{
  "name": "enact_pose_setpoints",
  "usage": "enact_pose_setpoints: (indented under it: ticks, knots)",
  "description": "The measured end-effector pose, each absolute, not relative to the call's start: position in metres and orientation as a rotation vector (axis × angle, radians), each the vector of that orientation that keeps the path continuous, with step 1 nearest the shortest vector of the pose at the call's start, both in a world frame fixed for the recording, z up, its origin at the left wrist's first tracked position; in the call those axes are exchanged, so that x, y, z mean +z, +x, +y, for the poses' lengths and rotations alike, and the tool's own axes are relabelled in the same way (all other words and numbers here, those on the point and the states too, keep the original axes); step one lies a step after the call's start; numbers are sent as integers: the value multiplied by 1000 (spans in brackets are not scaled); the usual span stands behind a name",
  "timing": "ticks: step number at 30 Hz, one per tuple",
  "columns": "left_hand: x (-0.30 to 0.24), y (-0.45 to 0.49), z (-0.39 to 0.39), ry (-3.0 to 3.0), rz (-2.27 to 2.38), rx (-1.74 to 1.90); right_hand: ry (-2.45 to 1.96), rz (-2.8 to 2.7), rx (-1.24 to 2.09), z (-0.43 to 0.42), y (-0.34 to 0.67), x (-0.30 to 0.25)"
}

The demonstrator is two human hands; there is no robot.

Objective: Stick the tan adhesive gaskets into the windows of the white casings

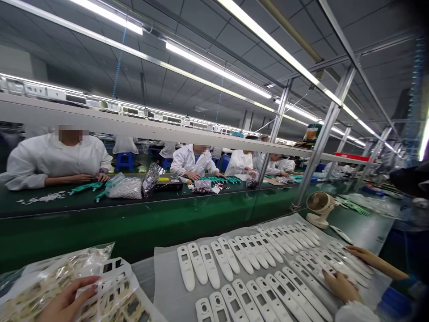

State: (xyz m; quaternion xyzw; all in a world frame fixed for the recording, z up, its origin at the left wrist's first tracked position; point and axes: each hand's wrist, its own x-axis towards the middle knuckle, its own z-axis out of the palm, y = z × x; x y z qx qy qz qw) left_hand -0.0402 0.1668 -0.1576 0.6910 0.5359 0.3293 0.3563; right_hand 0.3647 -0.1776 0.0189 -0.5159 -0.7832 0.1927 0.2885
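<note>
My left hand (69, 300) is at the lower left, its thumb and a finger closing on a sheet of die-cut pieces (112, 286) with a white backing and dark window shapes. Under and beside it lies a clear plastic bag (53, 273) of tan cut pieces. Over on the right, my right hand (342, 286), in a white cuff, bends its fingers over the rows of white handheld housings (250, 297). Those long housings each have a rectangular window and a round hole. What its fingertips hold is hidden. Another person's hand (367, 257) reaches in from the right over the same housings.
The housings lie on a pale foam sheet (167, 268). A small beige fan (320, 208) stands behind it, near metal posts (313, 152). Across the green divider (201, 223), several people in white coats work at a bench with bags and green parts (87, 188).
</note>
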Motion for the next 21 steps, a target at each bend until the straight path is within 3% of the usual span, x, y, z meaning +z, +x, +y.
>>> enact_pose_setpoints:
  ticks: [7,11,16,18,21]
  knots:
    - [-134,-27,136,1610,1224,955,-1108,-1531,516,-10,240,-29]
    - [-142,-25,138,1601,1262,1023,-977,-1177,497,53,237,20]
    - [-150,-28,138,1625,1216,997,-963,-1176,434,40,287,110]
    - [-152,-30,140,1631,1182,959,-1048,-1344,494,17,272,109]
    - [-156,-33,149,1636,1155,880,-1217,-1737,727,1,217,65]
